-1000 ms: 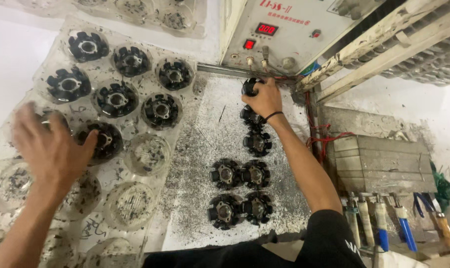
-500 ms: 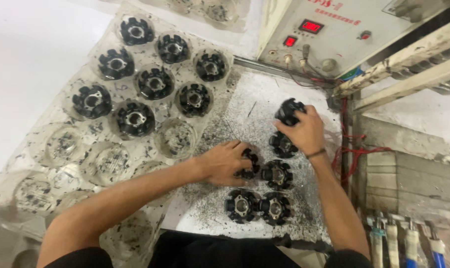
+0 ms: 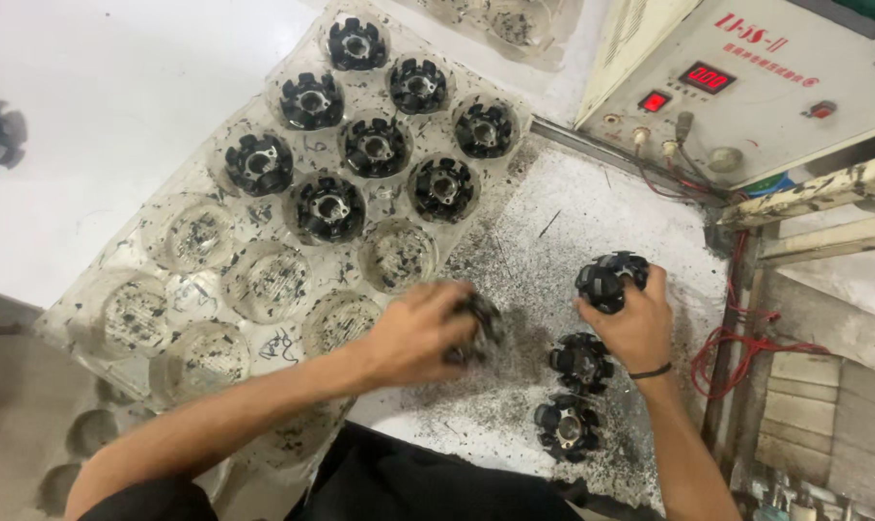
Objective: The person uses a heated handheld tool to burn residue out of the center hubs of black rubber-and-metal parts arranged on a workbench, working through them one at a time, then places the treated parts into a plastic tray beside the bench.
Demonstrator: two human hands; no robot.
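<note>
The left hand [image 3: 420, 335] lies palm down near centre, fingers curled shut, blurred so the grip is probably closed. The right hand [image 3: 636, 323], further right, has its fingers wrapped tight, forearm running back toward the near edge.

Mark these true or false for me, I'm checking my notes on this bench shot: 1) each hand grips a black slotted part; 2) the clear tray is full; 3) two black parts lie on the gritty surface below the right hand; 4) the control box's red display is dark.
1) True: the left hand closes on a black slotted part, blurred, and the right hand holds another black part.
2) False: the clear tray holds eight parts in its far pockets; the near pockets hold only dark specks.
3) True: two black parts lie there.
4) False: the control box shows lit red digits on its display.
</note>
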